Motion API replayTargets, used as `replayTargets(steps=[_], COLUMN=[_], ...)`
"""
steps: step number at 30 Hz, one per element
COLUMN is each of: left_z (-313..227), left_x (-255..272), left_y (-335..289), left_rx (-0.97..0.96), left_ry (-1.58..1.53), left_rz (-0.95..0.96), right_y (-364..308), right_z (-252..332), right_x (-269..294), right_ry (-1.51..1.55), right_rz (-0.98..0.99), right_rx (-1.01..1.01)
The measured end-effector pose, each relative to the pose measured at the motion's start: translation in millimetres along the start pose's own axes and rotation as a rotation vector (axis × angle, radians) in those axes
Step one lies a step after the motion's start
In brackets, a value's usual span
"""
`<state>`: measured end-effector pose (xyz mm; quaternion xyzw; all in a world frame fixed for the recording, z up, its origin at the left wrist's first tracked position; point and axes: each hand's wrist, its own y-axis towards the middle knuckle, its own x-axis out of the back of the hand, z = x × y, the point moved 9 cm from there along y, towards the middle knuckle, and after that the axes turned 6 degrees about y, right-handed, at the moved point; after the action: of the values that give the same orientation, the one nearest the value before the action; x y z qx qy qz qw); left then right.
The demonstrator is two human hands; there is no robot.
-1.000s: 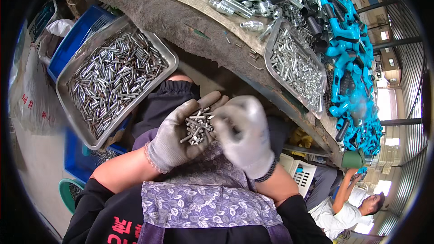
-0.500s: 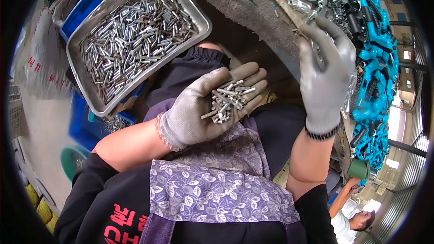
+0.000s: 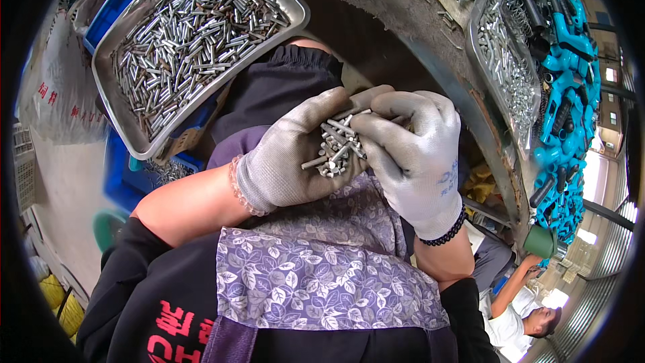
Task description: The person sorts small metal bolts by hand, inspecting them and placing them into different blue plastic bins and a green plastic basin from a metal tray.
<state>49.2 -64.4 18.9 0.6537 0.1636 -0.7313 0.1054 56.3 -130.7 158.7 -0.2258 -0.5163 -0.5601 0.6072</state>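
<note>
My left hand (image 3: 282, 154), in a grey-coated work glove, is cupped palm up above my lap. A small heap of silvery metal rivets (image 3: 334, 151), some with flat round heads showing, lies in its palm. My right hand (image 3: 420, 151), gloved alike, reaches over from the right. Its thumb and forefinger are pinched together at the heap's upper edge, against a short rivet. The glove hides how much of that rivet they grip. Left of my hands, a metal tray (image 3: 302, 17) holds a great many loose metal pins (image 3: 195, 47).
On the right, a worn, curved workbench (image 3: 430, 13) carries a metal tray of small bright parts (image 3: 500, 54) and piled turquoise tool housings (image 3: 571, 114). Blue bins (image 3: 121, 175) and a green basin (image 3: 107, 228) stand lower left. Another person (image 3: 517, 323) sits at the lower right.
My right hand has come from above the bench, down and left, to the rivets in my left palm. The bench tray it covered is now visible. My left hand has barely moved.
</note>
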Motion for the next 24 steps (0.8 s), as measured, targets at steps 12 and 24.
replayTargets(steps=[12,24], left_z=[7,5], left_x=[6,-6], left_y=[11,24], left_rx=[0.007,-0.066], left_ry=[-0.082,-0.056], left_rz=[0.018,-0.073], right_y=[-9,-58], right_z=[-18,-56], right_x=[-11,43], right_ry=[0.051,0.0], right_rz=[0.101,-0.308], right_rx=[0.051,-0.246])
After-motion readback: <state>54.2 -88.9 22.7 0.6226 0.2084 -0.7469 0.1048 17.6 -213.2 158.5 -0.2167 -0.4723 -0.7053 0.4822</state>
